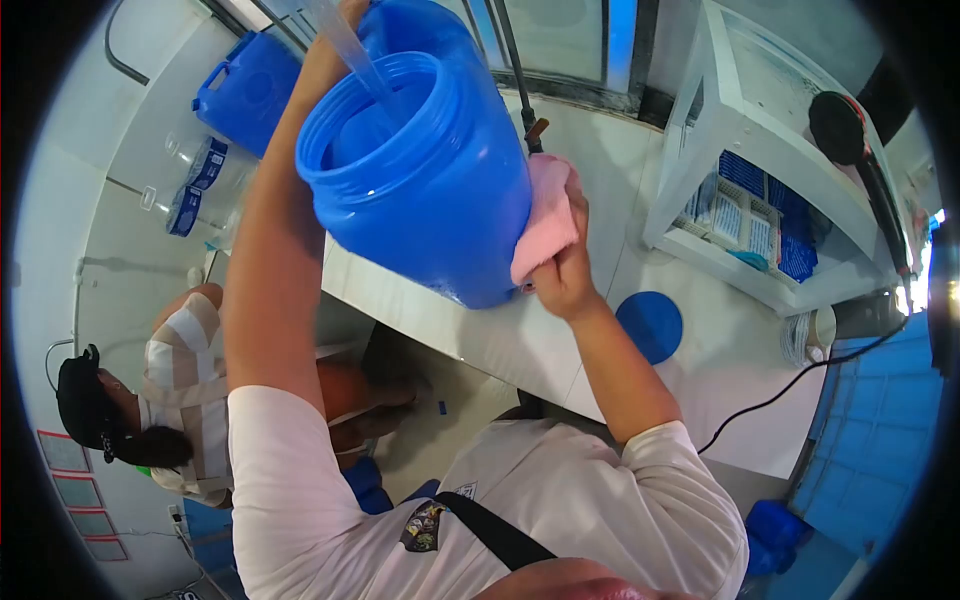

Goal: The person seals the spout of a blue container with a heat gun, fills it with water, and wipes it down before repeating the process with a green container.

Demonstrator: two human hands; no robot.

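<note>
A large blue jug with an open, threaded mouth stands tilted over the white tiled counter. A clear tube runs down into its mouth. My right hand grips a pink cloth and presses it against the jug's right side. At the top, my left hand is raised behind the tube, near the jug's handle end; its fingers are mostly hidden, so what it holds cannot be made out.
On the counter lies a round blue lid; a white shelf unit and a black cable are at right. Another blue jug and clear bottles are at upper left. A person in a black cap is at left.
</note>
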